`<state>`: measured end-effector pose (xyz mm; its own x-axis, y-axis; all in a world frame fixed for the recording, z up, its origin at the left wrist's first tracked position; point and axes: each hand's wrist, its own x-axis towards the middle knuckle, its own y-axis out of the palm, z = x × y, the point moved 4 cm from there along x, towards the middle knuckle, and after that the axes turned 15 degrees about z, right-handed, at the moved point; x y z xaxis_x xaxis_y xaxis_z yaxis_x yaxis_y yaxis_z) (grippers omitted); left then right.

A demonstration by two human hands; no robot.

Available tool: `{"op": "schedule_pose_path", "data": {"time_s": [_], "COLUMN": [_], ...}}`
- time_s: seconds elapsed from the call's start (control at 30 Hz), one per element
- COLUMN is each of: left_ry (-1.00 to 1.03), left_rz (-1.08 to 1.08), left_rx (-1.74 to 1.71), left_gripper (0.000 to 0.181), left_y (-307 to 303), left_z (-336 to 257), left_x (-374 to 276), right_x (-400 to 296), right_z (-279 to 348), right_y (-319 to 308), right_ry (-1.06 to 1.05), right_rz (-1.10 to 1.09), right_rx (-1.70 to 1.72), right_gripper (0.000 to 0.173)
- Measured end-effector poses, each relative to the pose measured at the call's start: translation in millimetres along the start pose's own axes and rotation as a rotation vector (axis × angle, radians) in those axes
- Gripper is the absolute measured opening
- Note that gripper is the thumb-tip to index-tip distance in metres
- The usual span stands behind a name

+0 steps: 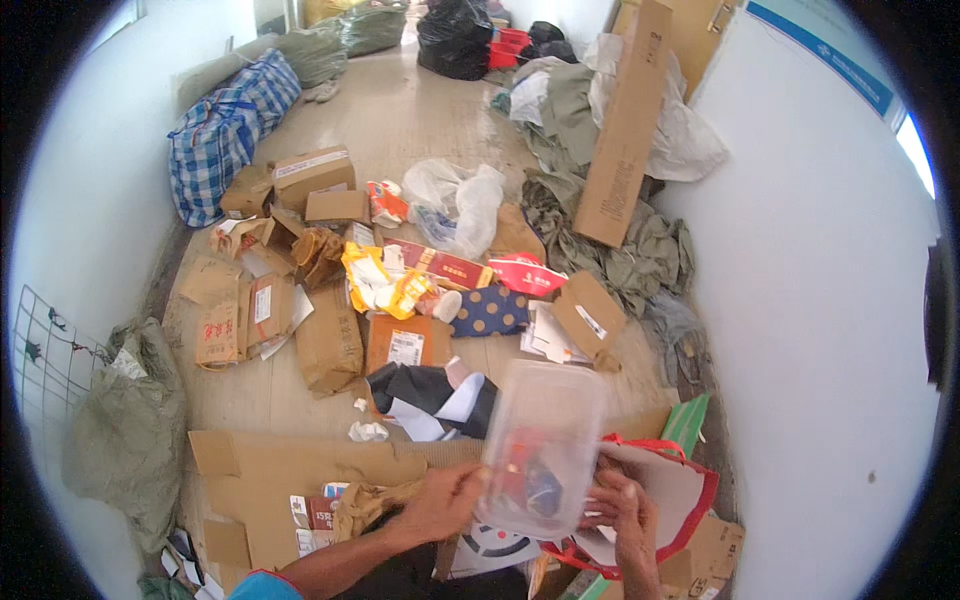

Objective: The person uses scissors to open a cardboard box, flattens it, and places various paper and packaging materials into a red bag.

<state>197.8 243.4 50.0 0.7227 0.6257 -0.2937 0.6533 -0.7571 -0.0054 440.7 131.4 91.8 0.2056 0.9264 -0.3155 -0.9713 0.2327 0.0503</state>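
My left hand (442,501) grips the left edge of a clear plastic food container (546,442), which is tilted up and slightly blurred. Something red and something dark blue show through its lower half; I cannot make out whether they are inside or behind it. Close to the container's right side is my right hand (626,514), its fingers bent in front of a white carrier bag (671,480) with red trim and red handles. Whether those fingers hold the container or the bag is unclear. Flattened corrugated cardboard (262,480) lies beneath, with crumpled brown paper (371,506) on it.
Cardboard boxes (330,337), yellow packaging (382,281) and a polka-dot box (491,310) litter the floor ahead. A long carton (626,120) leans at the right over grey-green sacks (645,255). Along the left wall are a checked bag (225,135) and a woven sack (127,427).
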Motion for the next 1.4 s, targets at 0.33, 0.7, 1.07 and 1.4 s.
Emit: {"op": "schedule_pose_path", "data": {"time_s": [0.33,0.7,1.07,1.4], "left_ry": [-0.032,0.172,-0.119,-0.118], "left_rz": [-0.403,-0.332,-0.315,-0.393], "left_rx": [0.064,0.826,1.319,1.212], "left_gripper": [0.037,0.048,0.055,0.037], "left_y": [-216,-335,-288,-287], "left_z": [10,-34,141,163], "left_x": [112,371,239,215], "right_x": [-4,39,311,521], "right_z": [-86,-23,41,-35], "right_y": [-95,-66,-53,16], "right_ry": [0.192,0.354,0.213,-0.268], "right_rz": [-0.058,0.007,0.293,0.114], "right_rx": [-0.125,-0.076,-1.065,-1.741], "right_gripper": [0.030,0.029,0.044,0.098]}}
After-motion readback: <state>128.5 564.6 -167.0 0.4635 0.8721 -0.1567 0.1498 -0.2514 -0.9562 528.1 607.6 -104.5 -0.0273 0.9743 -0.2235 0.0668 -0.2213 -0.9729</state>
